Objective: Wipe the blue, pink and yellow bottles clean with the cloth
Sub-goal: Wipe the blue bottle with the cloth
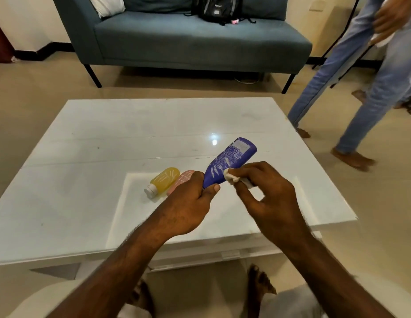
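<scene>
My left hand (190, 203) grips the cap end of the blue bottle (229, 160), which tilts up and away to the right above the table. My right hand (266, 193) pinches a small white cloth (232, 176) against the bottle's lower side. The yellow bottle (164, 181) lies on its side on the white table (108, 157), white cap toward me. Right beside it lies the pink bottle (182, 179), partly hidden behind my left hand.
A teal sofa (188, 42) with a black backpack (217, 8) stands beyond the table. A person in jeans (360, 83) walks on the floor at the right. My bare feet (259, 285) show under the table's near edge.
</scene>
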